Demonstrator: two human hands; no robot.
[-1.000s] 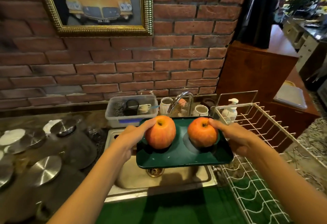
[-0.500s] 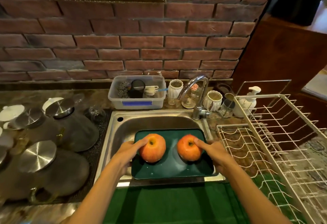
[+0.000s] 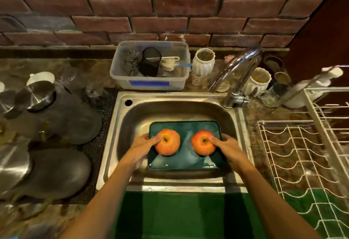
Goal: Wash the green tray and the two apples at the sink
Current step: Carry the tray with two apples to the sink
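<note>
Green tray (image 3: 184, 160) sits low in the sink (image 3: 120, 125); your left hand (image 3: 140, 147) and right hand (image 3: 229, 147) clasp its ends, thumbs pinning left apple (image 3: 168, 144) and right apple (image 3: 202, 144) so neither rolls.

From here, the green tray (image 3: 184, 160) fills the sink's (image 3: 170, 106) floor; free basin remains only toward twelve o'clock. The faucet (image 3: 238, 72) overhangs at one o'clock, the wire rack (image 3: 302, 153) blocks three.
</note>
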